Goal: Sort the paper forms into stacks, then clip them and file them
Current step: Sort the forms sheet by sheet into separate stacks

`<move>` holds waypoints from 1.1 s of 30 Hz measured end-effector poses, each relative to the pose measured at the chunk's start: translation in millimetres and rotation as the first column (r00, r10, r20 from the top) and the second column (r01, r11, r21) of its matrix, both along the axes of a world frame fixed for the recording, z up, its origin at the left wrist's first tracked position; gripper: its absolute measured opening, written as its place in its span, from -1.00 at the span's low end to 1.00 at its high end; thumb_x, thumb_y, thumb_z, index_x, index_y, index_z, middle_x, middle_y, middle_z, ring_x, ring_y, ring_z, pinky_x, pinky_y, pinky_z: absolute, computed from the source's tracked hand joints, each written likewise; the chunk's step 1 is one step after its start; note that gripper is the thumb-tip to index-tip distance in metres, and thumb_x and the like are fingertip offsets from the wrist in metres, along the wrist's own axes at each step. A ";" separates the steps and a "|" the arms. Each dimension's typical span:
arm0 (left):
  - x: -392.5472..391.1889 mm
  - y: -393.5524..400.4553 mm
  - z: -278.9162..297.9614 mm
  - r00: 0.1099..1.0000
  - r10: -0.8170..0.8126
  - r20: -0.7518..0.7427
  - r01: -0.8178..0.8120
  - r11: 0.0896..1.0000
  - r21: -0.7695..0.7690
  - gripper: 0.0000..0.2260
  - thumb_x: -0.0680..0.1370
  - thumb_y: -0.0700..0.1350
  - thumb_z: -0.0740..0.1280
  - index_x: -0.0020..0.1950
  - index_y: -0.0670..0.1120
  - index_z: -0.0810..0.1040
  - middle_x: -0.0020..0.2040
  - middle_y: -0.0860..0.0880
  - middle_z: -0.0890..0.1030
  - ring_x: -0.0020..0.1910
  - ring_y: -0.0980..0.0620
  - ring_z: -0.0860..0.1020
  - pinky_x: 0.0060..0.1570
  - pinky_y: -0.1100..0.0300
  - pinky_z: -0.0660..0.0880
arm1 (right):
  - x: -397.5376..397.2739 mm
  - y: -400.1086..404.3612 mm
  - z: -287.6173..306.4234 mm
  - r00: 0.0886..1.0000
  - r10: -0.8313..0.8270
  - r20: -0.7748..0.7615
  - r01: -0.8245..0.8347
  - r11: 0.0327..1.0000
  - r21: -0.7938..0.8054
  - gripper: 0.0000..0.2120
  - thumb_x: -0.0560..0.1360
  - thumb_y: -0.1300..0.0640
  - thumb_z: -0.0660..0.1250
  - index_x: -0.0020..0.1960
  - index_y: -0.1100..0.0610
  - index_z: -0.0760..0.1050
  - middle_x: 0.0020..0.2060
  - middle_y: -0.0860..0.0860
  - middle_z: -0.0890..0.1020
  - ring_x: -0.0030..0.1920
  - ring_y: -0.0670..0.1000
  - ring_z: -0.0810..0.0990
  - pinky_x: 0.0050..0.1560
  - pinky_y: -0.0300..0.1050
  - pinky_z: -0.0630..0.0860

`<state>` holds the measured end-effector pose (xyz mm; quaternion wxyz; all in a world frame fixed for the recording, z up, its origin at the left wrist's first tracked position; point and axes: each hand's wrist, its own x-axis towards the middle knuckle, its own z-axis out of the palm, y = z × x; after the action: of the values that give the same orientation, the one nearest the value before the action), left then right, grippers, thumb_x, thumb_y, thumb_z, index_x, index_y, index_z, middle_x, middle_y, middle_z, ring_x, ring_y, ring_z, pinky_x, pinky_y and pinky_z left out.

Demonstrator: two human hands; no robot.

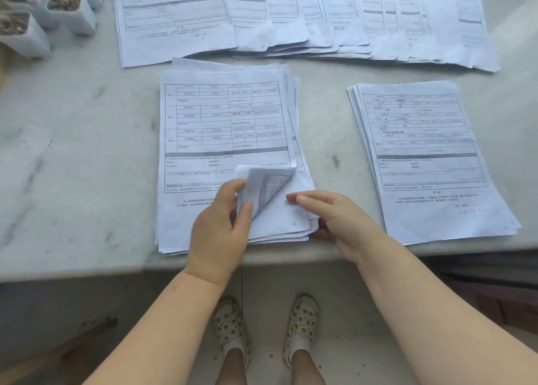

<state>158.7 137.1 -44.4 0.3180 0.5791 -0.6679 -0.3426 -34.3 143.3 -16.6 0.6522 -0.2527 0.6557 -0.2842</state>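
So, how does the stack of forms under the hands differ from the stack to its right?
The middle stack has its near right corner curled up, pinched by the left hand; the right stack lies flat and untouched. The right hand rests its fingers on the middle stack only. The middle stack sits roughly square to the table edge; the right stack is turned slightly. Both are printed forms, face up, loosely squared.
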 end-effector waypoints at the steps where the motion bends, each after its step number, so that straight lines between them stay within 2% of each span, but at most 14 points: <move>1: -1.5 -0.1 1.0 1.000 0.018 0.003 -0.018 1.000 -0.006 -0.68 0.55 -0.08 0.25 0.25 0.20 0.37 -0.44 0.01 0.36 -0.40 0.02 0.36 -0.37 0.34 0.29 | -1.8 1.4 0.9 0.999 0.006 0.038 -0.005 1.000 -0.019 -0.82 0.54 0.22 0.34 -0.04 -0.01 0.67 -0.09 -0.12 0.71 -0.07 -0.10 0.63 0.07 -0.18 0.51; 4: -4.0 1.2 3.1 0.999 0.039 -0.006 -0.039 0.999 -0.018 -0.48 0.55 -0.27 0.26 0.37 0.23 0.27 -0.45 0.09 0.22 -0.45 0.06 0.28 -0.39 0.37 0.29 | -1.7 4.5 0.9 0.996 -0.011 0.086 0.018 0.997 -0.080 -0.61 0.49 0.41 0.32 0.08 -0.05 0.61 0.02 -0.12 0.69 -0.05 -0.12 0.66 0.02 -0.25 0.59; 9: -1.4 2.0 5.6 0.998 -0.056 0.032 0.057 0.998 -0.029 -0.34 0.52 -0.23 0.21 0.45 0.35 0.09 -0.40 0.09 0.29 -0.41 0.09 0.32 -0.34 0.36 0.34 | 6.5 5.4 -2.0 0.997 -0.070 0.015 0.072 0.989 -0.127 -0.56 0.46 0.44 0.34 0.11 -0.06 0.61 0.14 0.01 0.66 0.06 -0.02 0.64 0.18 -0.12 0.55; 12: 1.8 -1.4 1.9 0.993 -0.112 0.042 0.113 0.993 -0.018 -0.51 0.49 -0.20 0.19 0.31 0.26 0.44 -0.16 0.10 0.60 -0.23 0.15 0.50 -0.16 0.16 0.50 | 7.7 6.4 -2.2 0.998 -0.061 0.002 0.061 0.992 -0.112 -0.60 0.48 0.39 0.32 0.12 -0.06 0.61 0.10 -0.03 0.67 0.12 0.01 0.64 0.20 -0.08 0.55; 14: 3.1 -1.4 1.5 0.993 -0.116 0.015 0.116 0.993 -0.004 -0.56 0.48 -0.20 0.19 0.27 0.19 0.53 -0.05 0.24 0.60 -0.10 0.24 0.54 -0.05 0.18 0.51 | 6.2 7.0 4.2 0.968 0.045 -0.248 -0.081 0.987 -0.138 -0.72 0.53 0.25 0.32 0.11 -0.09 0.60 -0.04 -0.16 0.64 0.00 -0.12 0.62 0.10 -0.16 0.53; 16: 5.2 -1.8 3.8 0.994 -0.096 -0.057 0.100 0.992 0.071 -0.44 0.50 -0.19 0.18 0.41 0.31 0.31 -0.27 0.30 0.49 -0.29 0.23 0.47 -0.19 0.36 0.43 | 3.0 2.6 16.1 0.715 0.089 -0.694 -0.265 0.953 -0.150 -0.87 0.55 0.07 0.31 0.03 -0.07 0.61 -0.16 -0.12 0.56 -0.21 -0.18 0.50 -0.11 -0.20 0.41; 17: 6.8 -2.0 5.7 0.991 -0.091 -0.094 0.101 0.989 0.104 -0.39 0.52 -0.18 0.18 0.45 0.36 0.17 -0.40 0.21 0.39 -0.39 0.16 0.38 -0.28 0.35 0.36 | 2.2 -2.8 21.5 0.659 0.042 -0.751 -0.262 0.949 -0.177 -0.85 0.57 0.03 0.28 -0.02 0.02 0.62 -0.19 -0.04 0.57 -0.26 -0.14 0.48 -0.17 -0.17 0.40; 19: 10.9 -2.5 9.4 0.981 -0.089 -0.174 0.122 0.974 0.190 -0.38 0.57 -0.18 0.18 0.48 0.34 0.05 -0.45 0.12 0.36 -0.42 0.15 0.36 -0.31 0.36 0.33 | 5.8 -20.1 32.6 0.855 -0.012 -0.519 -0.055 0.992 -0.114 -0.66 0.60 -0.06 0.22 0.00 0.19 0.61 -0.25 0.08 0.64 -0.32 -0.04 0.55 -0.25 -0.16 0.47; 20: 12.6 -4.0 12.1 0.970 -0.097 -0.222 0.151 0.958 0.243 -0.46 0.59 -0.14 0.16 0.46 0.31 0.10 -0.43 0.15 0.46 -0.34 0.21 0.46 -0.23 0.41 0.38 | 9.9 -29.5 36.6 0.945 -0.018 -0.328 0.025 0.999 0.020 -0.57 0.60 -0.15 0.19 0.03 0.20 0.60 -0.25 0.10 0.66 -0.32 0.00 0.60 -0.27 -0.16 0.52; 22: 13.6 -8.3 22.0 0.945 -0.089 -0.316 0.208 0.907 0.366 -0.70 0.60 0.05 0.10 0.33 0.21 0.36 -0.23 0.13 0.67 0.01 0.35 0.54 0.12 0.42 0.39 | 20.6 -41.4 35.7 0.987 0.046 -0.154 -0.011 0.975 0.223 -0.51 0.51 -0.30 0.22 0.02 0.13 0.59 -0.20 0.08 0.70 -0.24 0.05 0.66 -0.20 -0.12 0.59; 25: 18.8 -13.1 34.7 0.924 -0.051 -0.380 0.223 0.877 0.425 -0.56 0.48 0.28 0.10 0.12 0.07 0.57 -0.11 0.10 0.70 0.10 0.27 0.55 0.16 0.37 0.38 | 31.8 -48.2 23.1 0.879 0.249 -0.407 -0.198 0.966 0.164 -0.88 0.49 0.15 0.26 -0.03 0.05 0.54 -0.14 -0.02 0.63 -0.14 0.02 0.61 -0.07 -0.10 0.57; 27: 23.4 -18.3 45.1 0.930 0.008 -0.369 0.144 0.913 0.381 -0.65 0.46 0.24 0.17 0.00 0.09 0.63 -0.10 0.11 0.69 0.04 0.21 0.59 0.07 0.41 0.41 | 33.8 -44.8 24.6 0.837 0.248 -0.489 -0.247 0.967 0.066 -0.74 0.48 0.31 0.14 -0.08 -0.02 0.47 -0.20 -0.13 0.52 -0.23 -0.12 0.49 -0.22 -0.29 0.44; 29: 25.8 -30.3 61.1 0.929 0.060 -0.365 0.060 0.949 0.309 -0.81 0.48 0.07 0.23 -0.05 0.15 0.62 -0.10 0.12 0.69 0.01 0.21 0.60 -0.03 0.48 0.41 | 29.8 -41.2 36.4 0.886 0.140 -0.442 -0.181 0.982 -0.050 -0.70 0.50 0.33 0.13 -0.04 -0.04 0.49 -0.19 -0.16 0.57 -0.21 -0.10 0.53 -0.20 -0.31 0.44; 33: 14.7 -68.0 99.3 0.956 0.067 -0.287 -0.054 0.997 0.053 -0.82 0.48 -0.08 0.24 -0.05 0.10 0.62 -0.03 0.23 0.64 0.05 0.29 0.56 0.03 0.55 0.36 | -6.4 -55.0 59.9 0.959 -0.140 -0.247 0.093 0.977 -0.190 -0.66 0.50 0.37 0.17 0.03 0.05 0.60 -0.03 0.04 0.71 0.07 0.15 0.64 0.11 0.10 0.55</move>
<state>173.4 69.2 54.9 0.4096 0.5501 -0.5884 -0.4282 -40.7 88.3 43.3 0.5180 -0.3053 0.7212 -0.3439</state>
